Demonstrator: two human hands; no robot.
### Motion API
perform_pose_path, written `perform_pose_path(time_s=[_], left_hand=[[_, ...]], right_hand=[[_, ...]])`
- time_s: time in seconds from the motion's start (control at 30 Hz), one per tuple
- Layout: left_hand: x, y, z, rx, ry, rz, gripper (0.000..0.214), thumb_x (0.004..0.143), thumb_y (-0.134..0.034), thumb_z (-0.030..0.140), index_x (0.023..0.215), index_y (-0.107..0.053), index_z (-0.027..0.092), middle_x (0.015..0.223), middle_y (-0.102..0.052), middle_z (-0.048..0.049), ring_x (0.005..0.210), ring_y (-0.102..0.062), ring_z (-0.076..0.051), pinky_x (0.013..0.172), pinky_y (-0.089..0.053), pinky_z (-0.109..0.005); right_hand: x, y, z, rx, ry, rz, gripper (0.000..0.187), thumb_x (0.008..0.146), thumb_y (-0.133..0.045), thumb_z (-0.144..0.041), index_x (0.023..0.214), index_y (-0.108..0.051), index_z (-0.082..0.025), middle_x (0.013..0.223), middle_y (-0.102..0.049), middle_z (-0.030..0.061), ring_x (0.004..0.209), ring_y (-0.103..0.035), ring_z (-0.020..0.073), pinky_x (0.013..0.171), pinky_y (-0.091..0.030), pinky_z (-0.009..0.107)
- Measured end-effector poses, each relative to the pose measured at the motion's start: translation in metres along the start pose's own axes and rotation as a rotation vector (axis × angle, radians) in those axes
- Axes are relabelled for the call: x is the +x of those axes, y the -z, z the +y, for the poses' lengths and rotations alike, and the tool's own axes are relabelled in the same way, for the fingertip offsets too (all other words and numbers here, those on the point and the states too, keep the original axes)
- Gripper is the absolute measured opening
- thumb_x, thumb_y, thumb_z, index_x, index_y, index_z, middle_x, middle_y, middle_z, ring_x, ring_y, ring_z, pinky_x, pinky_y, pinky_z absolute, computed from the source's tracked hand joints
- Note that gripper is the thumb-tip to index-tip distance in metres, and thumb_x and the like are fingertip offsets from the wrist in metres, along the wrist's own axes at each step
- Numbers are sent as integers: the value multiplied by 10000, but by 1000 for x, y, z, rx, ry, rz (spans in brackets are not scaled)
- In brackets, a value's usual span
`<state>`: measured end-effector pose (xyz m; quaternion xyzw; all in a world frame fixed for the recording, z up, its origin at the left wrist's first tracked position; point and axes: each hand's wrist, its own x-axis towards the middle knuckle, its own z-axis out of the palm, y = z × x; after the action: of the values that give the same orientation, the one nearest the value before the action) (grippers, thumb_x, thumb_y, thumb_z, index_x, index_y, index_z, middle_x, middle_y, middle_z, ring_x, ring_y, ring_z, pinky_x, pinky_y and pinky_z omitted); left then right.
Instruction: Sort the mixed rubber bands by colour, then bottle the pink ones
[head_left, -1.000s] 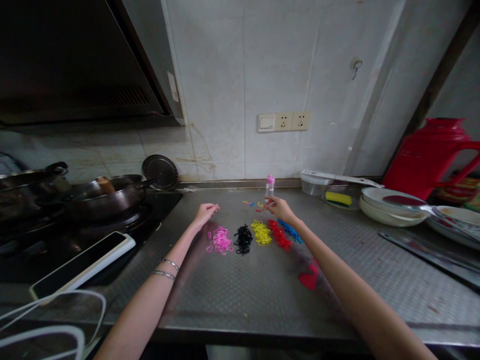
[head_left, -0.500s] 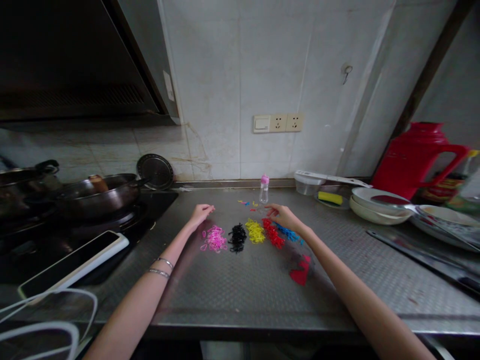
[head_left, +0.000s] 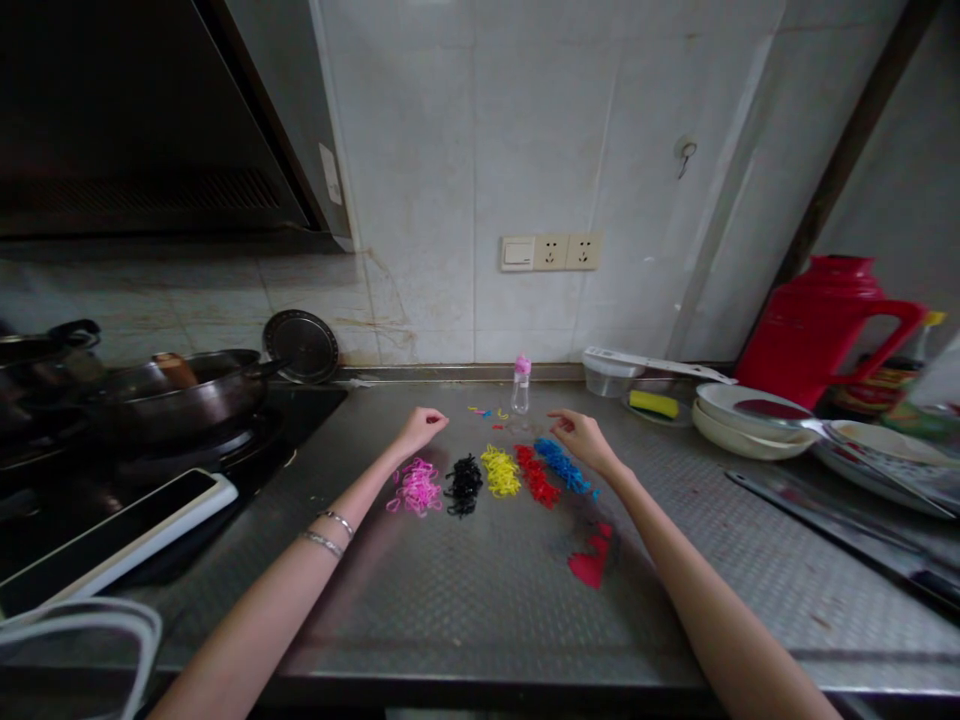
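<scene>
My left hand [head_left: 424,428], with two silver bangles on its wrist, hovers above and behind the pink pile of small rubber bands [head_left: 417,486]. Its fingers are closed, and what they pinch, if anything, is too small to tell. Just behind the blue pile [head_left: 564,465] is my right hand [head_left: 577,435], its fingers apart and loosely bent, with nothing visible in them. Between the hands lie a black pile [head_left: 464,484], a yellow pile [head_left: 500,471] and a red pile [head_left: 536,475]. A few loose coloured bands [head_left: 484,412] lie near a small clear bottle [head_left: 520,386] with a pink cap.
A red scrap [head_left: 591,562] lies nearer the front edge. On the left are a pan [head_left: 187,395] on the stove and a white-edged device [head_left: 127,540]. Stacked bowls [head_left: 750,430], a yellow sponge [head_left: 652,404], a plastic tub [head_left: 609,378] and a red thermos [head_left: 806,325] stand right.
My right hand has moved right, away from the red pile, and more of the blue pile shows. My left hand has shifted right, towards the middle. The view has turned slightly.
</scene>
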<state>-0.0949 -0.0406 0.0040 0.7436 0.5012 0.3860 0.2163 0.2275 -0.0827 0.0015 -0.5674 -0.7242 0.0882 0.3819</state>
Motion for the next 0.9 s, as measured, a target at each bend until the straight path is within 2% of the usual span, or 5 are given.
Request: perform_pose_path(time_s=[0.2, 0.37, 0.67, 0.9], left_hand=[[26, -50, 23, 224, -175, -155, 211, 690, -494, 206, 737, -679, 117, 772, -668, -74, 735, -585, -157, 691, -413, -233], [40, -78, 29, 440, -191, -201, 201, 682, -500, 184, 755, -684, 150, 792, -664, -82, 746, -580, -162, 700, -410, -237], [47, -89, 32, 536, -185, -169, 178, 695, -505, 188, 714, -681, 167, 735, -649, -85, 702, -569, -161, 666, -414, -246], [46, -95, 38, 338, -208, -133, 210, 699, -491, 224, 751, -676, 140, 751, -655, -63, 695, -565, -140, 674, -406, -226]], right_hand=[[-4, -4, 2, -89, -44, -35, 314, 710, -470, -206, 996, -599, -201, 760, -643, 27, 690, -564, 127, 625, -389, 198], [-7, -1, 1, -164, -73, -42, 321, 719, -459, -207, 1012, -589, -220, 775, -638, 14, 680, -554, 116, 580, -354, 185], [-10, 2, -3, -247, -86, -53, 320, 734, -443, -223, 1020, -583, -250, 819, -641, 6, 716, -555, 122, 592, -344, 192], [-10, 3, -4, -272, -92, -53, 315, 743, -434, -230, 1021, -579, -260, 837, -644, 5, 738, -562, 127, 609, -348, 195]])
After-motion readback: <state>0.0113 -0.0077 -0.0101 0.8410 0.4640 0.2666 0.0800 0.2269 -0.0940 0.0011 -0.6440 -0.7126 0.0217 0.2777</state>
